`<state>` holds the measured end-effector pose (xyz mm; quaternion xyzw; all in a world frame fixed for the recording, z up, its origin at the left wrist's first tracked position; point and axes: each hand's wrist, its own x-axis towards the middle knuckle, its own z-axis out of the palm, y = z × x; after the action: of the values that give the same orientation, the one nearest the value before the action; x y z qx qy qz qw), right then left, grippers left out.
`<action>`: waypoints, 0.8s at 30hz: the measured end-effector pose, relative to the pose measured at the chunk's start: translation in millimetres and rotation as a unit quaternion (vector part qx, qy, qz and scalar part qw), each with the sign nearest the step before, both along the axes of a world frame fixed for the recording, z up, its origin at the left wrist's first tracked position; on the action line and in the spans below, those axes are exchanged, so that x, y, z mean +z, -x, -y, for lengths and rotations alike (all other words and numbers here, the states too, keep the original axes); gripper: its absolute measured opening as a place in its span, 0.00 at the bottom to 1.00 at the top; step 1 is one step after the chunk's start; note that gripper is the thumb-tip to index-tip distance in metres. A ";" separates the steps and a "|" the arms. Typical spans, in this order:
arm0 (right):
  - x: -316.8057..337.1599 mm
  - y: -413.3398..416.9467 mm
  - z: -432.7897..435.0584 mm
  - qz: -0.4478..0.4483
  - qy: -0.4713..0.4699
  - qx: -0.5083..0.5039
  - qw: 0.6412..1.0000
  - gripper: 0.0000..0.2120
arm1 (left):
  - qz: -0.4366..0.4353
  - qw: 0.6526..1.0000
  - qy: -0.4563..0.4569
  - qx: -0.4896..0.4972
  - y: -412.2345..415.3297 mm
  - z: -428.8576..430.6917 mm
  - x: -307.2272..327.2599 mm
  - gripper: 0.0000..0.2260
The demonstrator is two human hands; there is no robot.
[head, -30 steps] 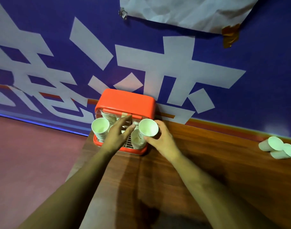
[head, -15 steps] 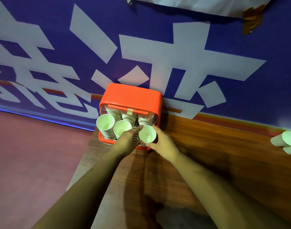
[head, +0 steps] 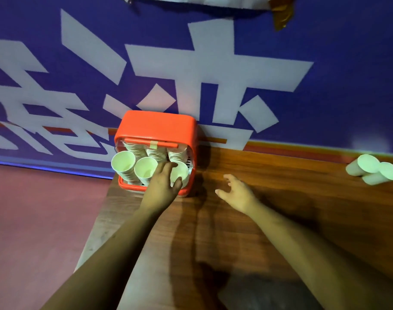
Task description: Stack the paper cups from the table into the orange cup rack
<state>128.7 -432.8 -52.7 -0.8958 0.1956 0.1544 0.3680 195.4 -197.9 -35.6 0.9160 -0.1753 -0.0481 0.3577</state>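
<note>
one rack (head: 157, 124), two loose cups (head: 367, 164)

A: Dim, isn't it? Everything has a purple cast; only the wall (head: 213, 63) lettering and the paper cup (head: 183, 172) interior look pale.
B: Yes. Arms drop soft dark shadows on the bench (head: 280, 198).
A: Its far edge bows from the wide lens, and the right hand (head: 238, 193) is smeared.

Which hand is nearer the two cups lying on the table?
Right. The right hand is between the orange rack and the lying cups, touching neither; the left hand is farther off, gripping the rack's front cup.
</note>
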 end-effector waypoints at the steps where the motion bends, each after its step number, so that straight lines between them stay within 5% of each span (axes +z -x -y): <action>1: 2.5 10.5 18.9 -0.009 0.011 -0.015 1.000 0.32 | -0.006 1.000 -0.001 -0.009 2.7 9.8 3.3 0.17; 10: 28.2 94.1 246.4 -0.002 0.061 -0.184 0.981 0.33 | -0.186 0.974 -0.023 -0.126 41.6 214.4 7.6 0.18; 15: 31.0 141.3 358.7 0.030 0.083 -0.251 0.964 0.28 | -0.166 0.970 -0.045 -0.172 62.0 353.5 7.0 0.21; 24: -4.3 156.3 522.2 0.040 0.103 -0.305 0.946 0.35 | -0.110 0.962 -0.061 -0.240 52.4 571.9 -12.9 0.34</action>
<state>-27.6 -954.9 -57.0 -0.8316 0.4600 -0.0220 0.3105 143.0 -769.9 -48.5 0.8561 -0.3465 -0.2439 0.2959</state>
